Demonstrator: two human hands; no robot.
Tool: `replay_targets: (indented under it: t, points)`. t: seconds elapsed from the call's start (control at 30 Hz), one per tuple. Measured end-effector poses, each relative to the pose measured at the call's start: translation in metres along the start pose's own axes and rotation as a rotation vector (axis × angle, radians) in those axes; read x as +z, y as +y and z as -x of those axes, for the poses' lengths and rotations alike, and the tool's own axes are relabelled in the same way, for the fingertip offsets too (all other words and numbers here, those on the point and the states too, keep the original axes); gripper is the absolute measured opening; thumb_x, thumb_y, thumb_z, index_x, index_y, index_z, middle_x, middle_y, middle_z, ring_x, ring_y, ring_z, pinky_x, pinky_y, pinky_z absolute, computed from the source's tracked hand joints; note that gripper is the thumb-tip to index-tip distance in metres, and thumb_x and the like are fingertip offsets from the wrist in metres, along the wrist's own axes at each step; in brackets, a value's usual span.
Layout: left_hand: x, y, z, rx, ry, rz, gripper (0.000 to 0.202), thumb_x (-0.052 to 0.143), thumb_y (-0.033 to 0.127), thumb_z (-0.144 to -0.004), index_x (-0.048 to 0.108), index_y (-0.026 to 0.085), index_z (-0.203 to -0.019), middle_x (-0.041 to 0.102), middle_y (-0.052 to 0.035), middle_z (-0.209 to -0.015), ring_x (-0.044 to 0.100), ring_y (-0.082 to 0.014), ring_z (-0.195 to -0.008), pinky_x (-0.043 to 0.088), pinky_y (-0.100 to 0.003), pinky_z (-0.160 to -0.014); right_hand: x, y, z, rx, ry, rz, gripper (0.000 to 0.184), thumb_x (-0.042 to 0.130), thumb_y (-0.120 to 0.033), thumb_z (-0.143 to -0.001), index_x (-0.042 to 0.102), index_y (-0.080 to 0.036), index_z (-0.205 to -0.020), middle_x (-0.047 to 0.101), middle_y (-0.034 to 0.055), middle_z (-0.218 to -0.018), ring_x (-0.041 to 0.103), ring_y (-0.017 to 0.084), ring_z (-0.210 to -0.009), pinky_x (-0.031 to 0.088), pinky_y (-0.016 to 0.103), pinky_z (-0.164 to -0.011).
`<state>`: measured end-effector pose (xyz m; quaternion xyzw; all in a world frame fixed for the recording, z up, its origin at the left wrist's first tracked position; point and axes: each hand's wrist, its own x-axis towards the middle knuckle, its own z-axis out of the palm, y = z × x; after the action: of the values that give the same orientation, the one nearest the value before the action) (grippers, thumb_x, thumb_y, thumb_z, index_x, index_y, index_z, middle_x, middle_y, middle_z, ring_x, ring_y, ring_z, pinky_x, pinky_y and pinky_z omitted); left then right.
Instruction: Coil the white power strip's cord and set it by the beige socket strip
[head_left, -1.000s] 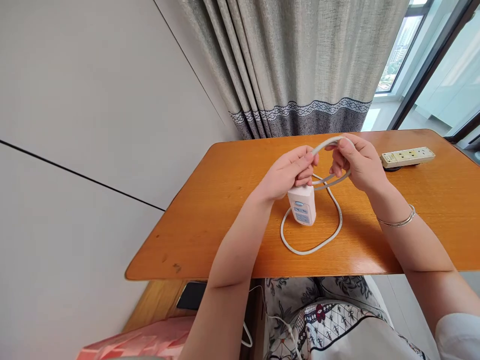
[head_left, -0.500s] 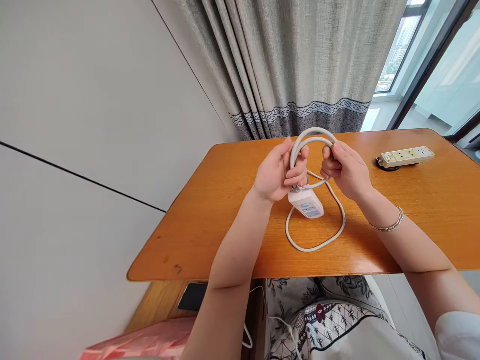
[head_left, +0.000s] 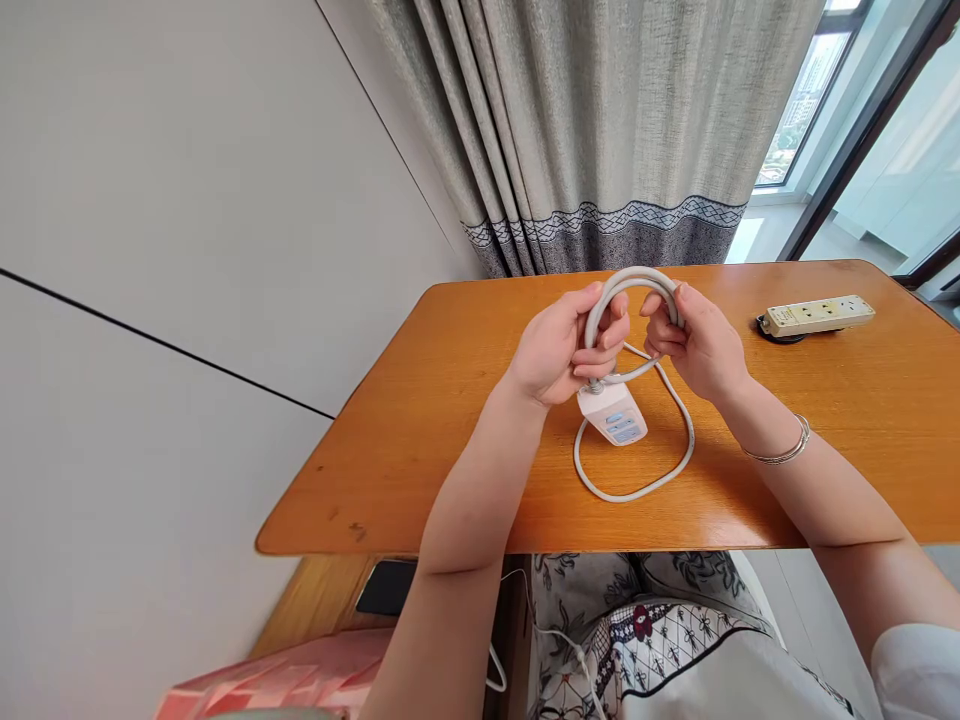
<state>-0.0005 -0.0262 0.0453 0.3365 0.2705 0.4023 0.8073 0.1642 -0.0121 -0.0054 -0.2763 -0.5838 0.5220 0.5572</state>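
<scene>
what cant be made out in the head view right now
- Head view: part of the white cord, hidden by the left hand's fingers.
- Head view: small print on the cream power strip, too small to read.
- Head view: the pink material's full extent, cut off by the bottom edge.

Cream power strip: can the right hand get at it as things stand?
Probably yes: nothing visible stands between the right hand and the strip, though that hand holds the white cord and may need to let go first.

1 head-worn camera | faces forward, down | near hands [head_left: 551, 345], tabletop [head_left: 420, 430] | curtain [head_left: 637, 110] beyond
</scene>
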Motion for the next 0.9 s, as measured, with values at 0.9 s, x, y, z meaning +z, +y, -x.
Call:
replay_targets:
  t: [0.9]
  points:
    - [0.000, 0.014, 0.021, 0.472, 0.193, -0.036, 0.045, 0.034, 0.051, -0.104, 0.034, 0.022, -0.069, 0.022, 0.0077, -0.050, 0.011, -0.0066, -0.034, 0.013, -0.020, -0.031, -0.015, 0.032, -0.013, 0.034, -0.354, 0.205, 0.052, 0.060, -0.069, -0.087, 0.065, -0.017, -0.088, 0.058, 0.0010, -0.076, 0.053, 0.014, -0.075, 0.046, 0.031, -0.078]
